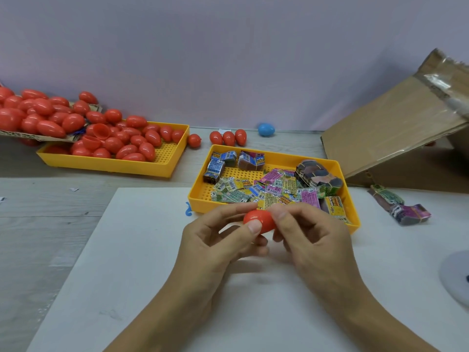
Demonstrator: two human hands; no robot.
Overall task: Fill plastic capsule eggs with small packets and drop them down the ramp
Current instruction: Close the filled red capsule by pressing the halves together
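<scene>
A red capsule egg is held over the white mat between both hands. My left hand grips it from the left with thumb and fingers. My right hand pinches its right end with the fingertips. Just behind the hands stands a yellow tray with several small colourful packets and bundled stacks. A second yellow tray at the back left holds several red eggs. The cardboard ramp slopes up at the right.
A cardboard sheet at the far left carries a heap of red eggs. Loose red eggs and a blue egg lie by the wall. Two rubber-banded packet bundles lie right of the tray. A blue rubber band rests on the mat.
</scene>
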